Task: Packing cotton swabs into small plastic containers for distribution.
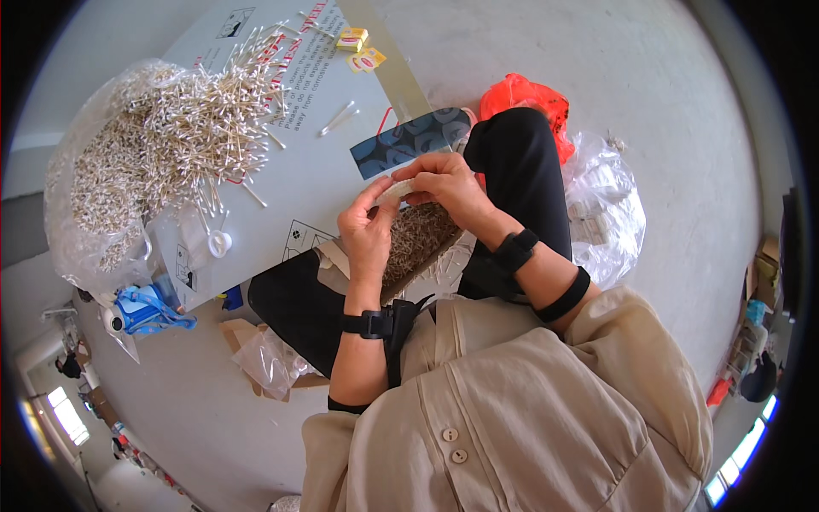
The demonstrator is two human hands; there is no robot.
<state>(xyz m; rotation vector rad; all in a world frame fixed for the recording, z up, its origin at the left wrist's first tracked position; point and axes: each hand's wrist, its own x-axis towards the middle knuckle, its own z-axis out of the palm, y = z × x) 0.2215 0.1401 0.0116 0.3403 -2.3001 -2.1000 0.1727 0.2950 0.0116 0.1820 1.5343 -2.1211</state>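
Observation:
Both hands meet above my lap, closed around a small bundle of cotton swabs (397, 189) whose white, bumpy tips show between the fingers. My left hand (367, 230) pinches its near left side with thumb and fingers. From the right, my right hand (448, 186) grips the other end; its fingertips partly hide the bundle. Right below the hands, a cardboard box (437, 264) full of loose cotton swabs (414, 239) rests between my thighs. At the left of the table, a large clear plastic bag (64, 205) spills a big heap of cotton swabs (171, 145).
On the grey table (281, 183) lie stray swabs, a small yellow box (352, 39), a tape roll (219, 244) and a dark patterned sheet (409, 143). Red (529, 102) and clear (606, 205) bags are at right. A blue-and-white container (141, 309) and a carton (247, 337) stand left.

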